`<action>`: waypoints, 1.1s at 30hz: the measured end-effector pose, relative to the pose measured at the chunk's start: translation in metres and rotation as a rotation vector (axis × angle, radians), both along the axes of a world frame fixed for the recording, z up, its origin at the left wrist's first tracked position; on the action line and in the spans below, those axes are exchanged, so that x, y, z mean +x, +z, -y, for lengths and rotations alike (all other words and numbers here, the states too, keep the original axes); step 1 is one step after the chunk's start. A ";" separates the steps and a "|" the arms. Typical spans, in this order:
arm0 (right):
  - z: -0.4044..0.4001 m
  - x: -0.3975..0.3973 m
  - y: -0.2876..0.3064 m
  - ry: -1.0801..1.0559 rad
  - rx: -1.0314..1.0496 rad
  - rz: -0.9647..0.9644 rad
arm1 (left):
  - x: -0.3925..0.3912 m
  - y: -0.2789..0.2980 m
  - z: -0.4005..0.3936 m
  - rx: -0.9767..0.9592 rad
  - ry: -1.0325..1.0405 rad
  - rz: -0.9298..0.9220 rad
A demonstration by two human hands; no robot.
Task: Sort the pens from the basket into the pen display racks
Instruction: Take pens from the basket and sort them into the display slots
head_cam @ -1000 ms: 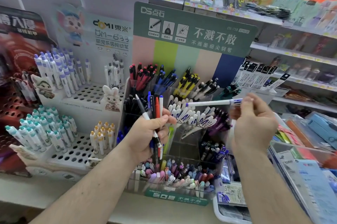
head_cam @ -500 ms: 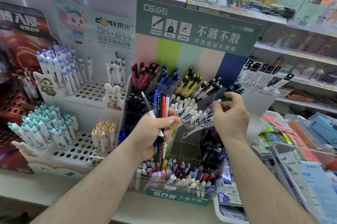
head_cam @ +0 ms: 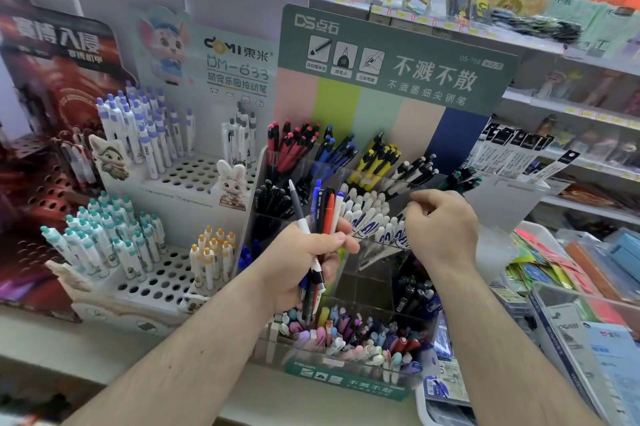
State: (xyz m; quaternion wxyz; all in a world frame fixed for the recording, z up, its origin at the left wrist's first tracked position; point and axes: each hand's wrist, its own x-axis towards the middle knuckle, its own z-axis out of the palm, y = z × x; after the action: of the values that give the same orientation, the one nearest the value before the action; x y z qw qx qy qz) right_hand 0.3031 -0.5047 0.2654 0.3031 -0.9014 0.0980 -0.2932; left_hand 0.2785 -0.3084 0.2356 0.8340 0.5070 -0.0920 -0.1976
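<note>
A shopper's fistful of pens [head_cam: 320, 217] waits its turn at the clear display rack [head_cam: 346, 290].

The left hand [head_cam: 304, 261] has its fingers curled tight round the bundle — grey, blue, black, red and white barrels fanned upright above the knuckles, tips hanging below the palm over the pastel pens [head_cam: 349, 339] in the rack's front bin — seemingly so each colour can be read and picked off. The right hand [head_cam: 441, 228] hovers just past those fingertips, its own fingers curled together over the row of white-capped pens [head_cam: 372, 217]; whether they pinch one cannot be told. Beyond sit the red, blue and yellow compartments, the green header card [head_cam: 394, 58] and, left of the wrist, the white peg-hole stand [head_cam: 162, 273]. No basket shows.
</note>
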 end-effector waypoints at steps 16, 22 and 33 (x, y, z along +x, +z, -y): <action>-0.061 -0.032 0.013 0.439 0.829 -0.258 | -0.013 0.008 0.002 0.039 0.201 -0.053; -0.053 -0.038 0.022 0.621 0.417 -0.119 | -0.006 0.010 -0.020 0.080 0.363 -0.027; -0.049 -0.039 0.020 0.526 -0.026 -0.194 | -0.004 0.010 -0.034 -0.026 0.405 0.044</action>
State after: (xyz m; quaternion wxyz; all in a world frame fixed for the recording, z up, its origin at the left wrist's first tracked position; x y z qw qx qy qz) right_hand 0.2645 -0.4561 0.2850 0.3465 -0.9235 -0.1147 -0.1180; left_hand 0.2749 -0.2748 0.2455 0.8610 0.5083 -0.0090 -0.0138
